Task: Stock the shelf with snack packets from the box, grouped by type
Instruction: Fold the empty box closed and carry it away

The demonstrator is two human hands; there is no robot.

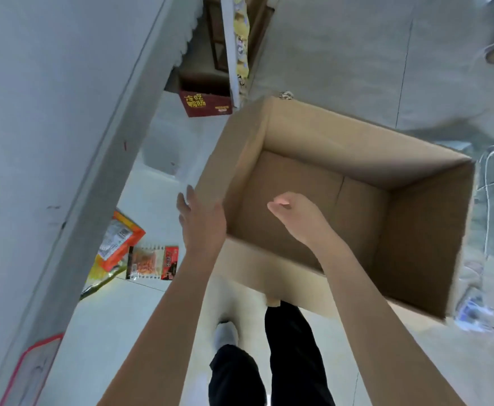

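Pale tile floor: orange pkt & red/clear pkt just beside each other; red carton further back.

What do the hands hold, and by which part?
Nothing. The left hand is flat beside the left wall of the brown cardboard box; the right hand hangs empty above its opening.

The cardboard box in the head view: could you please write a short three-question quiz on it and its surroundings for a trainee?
1. True or false: the cardboard box is full of packets.
2. Where is the left hand? A) outside the box, at its left wall, fingers straight; B) gripping a packet; C) out of view.
3. Fill in: the orange packet and the red-and-black packet lie on the ____, left of the box.
Key: 1 false; 2 A; 3 floor.
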